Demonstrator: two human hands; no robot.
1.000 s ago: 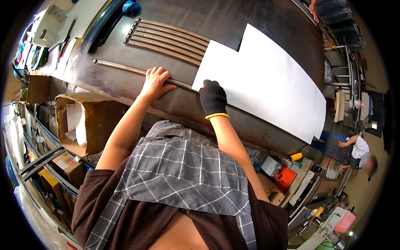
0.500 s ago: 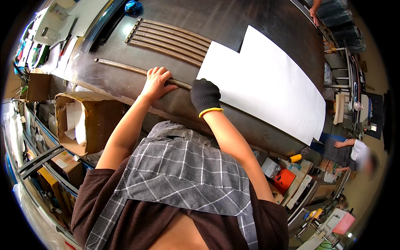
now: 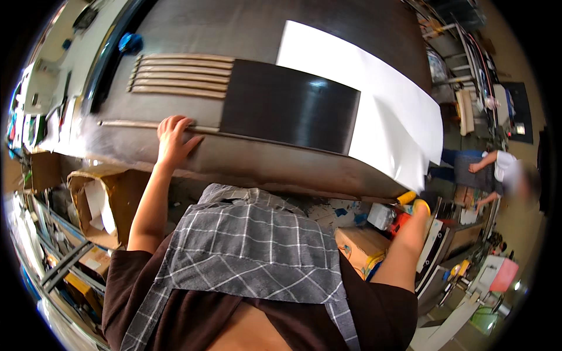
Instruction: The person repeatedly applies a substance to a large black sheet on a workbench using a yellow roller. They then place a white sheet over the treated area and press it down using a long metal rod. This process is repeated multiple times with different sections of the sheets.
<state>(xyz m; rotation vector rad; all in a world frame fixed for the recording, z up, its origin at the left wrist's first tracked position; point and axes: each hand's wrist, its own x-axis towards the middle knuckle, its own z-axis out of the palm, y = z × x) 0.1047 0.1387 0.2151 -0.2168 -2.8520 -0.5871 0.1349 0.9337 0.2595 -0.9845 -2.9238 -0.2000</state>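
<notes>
My bare left hand (image 3: 173, 139) is bent over a thin metal rod (image 3: 132, 124) near the front edge of the table, fingers across it and thumb apart on the near side. The rod's right end meets a glossy black panel (image 3: 290, 105). My right hand (image 3: 428, 202), in a black glove with a yellow cuff, is stretched far to the right past the table corner. It is close to a yellow handle (image 3: 406, 198); its fingers are hidden or blurred. Several parallel metal rods (image 3: 181, 76) lie beyond, their right ends at the panel. A white sheet (image 3: 374, 82) lies beyond and right of the panel.
A torn cardboard box (image 3: 111, 205) stands below the table at left. Another carton (image 3: 360, 243) sits under my right arm. A blue crumpled bundle (image 3: 130, 43) rests at the far left of the dark table (image 3: 222, 26). Another person (image 3: 480, 169) is at right.
My right hand has left the rod and swung right, past the table corner. My left hand stays on the rod. Black panel surface now shows where white was; the view has shifted.
</notes>
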